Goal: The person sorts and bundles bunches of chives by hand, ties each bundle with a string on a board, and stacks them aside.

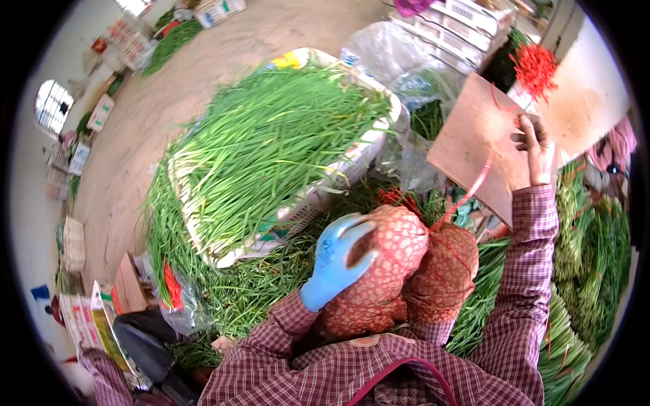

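Note:
My left hand (338,257), in a blue glove, is held over my knee, which is covered by red spotted cloth (396,243). Its thumb and fingers are apart, with nothing between them. At the upper right, my bare right hand (533,139) is over a tan board (467,135). Its fingers are curled and pinched at a thin red tie, of which only a small bit shows. A bundle of red ties (535,71) lies just beyond that hand. Left of my knees, long green garlic chives (284,142) are heaped in a white plastic crate (355,159).
Loose greens (250,291) cover the floor around the crate. Tied green bunches (596,264) lie at the right. Stacked white crates (453,27) and clear plastic bags (386,51) stand at the back. Another person's dark-trousered leg (142,342) shows at lower left.

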`<state>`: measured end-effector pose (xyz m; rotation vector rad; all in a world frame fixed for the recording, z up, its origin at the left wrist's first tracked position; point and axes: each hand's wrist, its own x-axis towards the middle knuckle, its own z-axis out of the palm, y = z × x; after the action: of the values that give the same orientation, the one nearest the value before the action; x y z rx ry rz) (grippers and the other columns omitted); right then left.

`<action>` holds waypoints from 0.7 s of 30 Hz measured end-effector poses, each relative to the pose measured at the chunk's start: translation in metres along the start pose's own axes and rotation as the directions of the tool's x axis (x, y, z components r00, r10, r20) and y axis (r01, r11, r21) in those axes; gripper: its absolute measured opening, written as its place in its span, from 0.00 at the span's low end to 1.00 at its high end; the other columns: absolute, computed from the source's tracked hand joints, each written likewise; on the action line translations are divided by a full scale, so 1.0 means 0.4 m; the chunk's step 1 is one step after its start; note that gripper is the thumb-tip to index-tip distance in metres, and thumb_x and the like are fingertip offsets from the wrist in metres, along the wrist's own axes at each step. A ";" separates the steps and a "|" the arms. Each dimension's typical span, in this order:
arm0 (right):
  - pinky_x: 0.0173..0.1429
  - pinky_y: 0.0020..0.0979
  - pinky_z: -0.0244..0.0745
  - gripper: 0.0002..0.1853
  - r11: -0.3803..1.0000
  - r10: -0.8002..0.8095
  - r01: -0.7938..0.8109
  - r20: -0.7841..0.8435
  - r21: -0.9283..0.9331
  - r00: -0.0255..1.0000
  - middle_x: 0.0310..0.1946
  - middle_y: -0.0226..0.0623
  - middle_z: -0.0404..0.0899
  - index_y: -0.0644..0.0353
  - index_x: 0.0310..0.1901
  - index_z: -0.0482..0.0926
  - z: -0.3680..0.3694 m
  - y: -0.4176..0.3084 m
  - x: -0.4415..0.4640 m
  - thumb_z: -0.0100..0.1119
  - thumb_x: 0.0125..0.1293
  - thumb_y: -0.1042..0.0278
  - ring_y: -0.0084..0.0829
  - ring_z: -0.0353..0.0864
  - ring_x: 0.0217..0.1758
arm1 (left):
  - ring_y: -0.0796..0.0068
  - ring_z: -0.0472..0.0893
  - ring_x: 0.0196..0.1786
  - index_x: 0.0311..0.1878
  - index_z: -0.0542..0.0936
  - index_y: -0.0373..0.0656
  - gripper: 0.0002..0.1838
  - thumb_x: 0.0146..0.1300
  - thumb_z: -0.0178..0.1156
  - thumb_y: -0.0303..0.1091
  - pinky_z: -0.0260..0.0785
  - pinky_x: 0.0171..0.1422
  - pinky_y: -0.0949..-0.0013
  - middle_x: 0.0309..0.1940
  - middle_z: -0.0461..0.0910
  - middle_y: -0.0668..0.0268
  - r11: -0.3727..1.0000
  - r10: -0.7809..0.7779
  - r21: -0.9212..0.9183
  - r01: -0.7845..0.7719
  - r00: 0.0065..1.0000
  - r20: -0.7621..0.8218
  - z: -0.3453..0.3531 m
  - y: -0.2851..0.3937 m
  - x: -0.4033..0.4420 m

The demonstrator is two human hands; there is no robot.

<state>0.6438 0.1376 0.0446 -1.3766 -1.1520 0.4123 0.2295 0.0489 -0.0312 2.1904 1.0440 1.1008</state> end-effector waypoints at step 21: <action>0.60 0.33 0.72 0.22 0.763 -0.167 0.304 0.280 -0.570 0.945 0.56 0.46 0.77 0.63 0.62 0.70 0.113 0.181 0.225 0.55 0.69 0.64 0.37 0.77 0.60 | 0.62 0.78 0.52 0.52 0.77 0.40 0.15 0.62 0.61 0.29 0.68 0.60 0.63 0.49 0.79 0.59 0.813 -0.071 0.429 0.393 0.799 -0.598 -0.458 -0.276 -0.176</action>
<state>0.6741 0.2515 0.0057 -1.7328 -1.7188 -0.0155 0.0058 0.0720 -0.0354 2.0506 2.0594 1.5102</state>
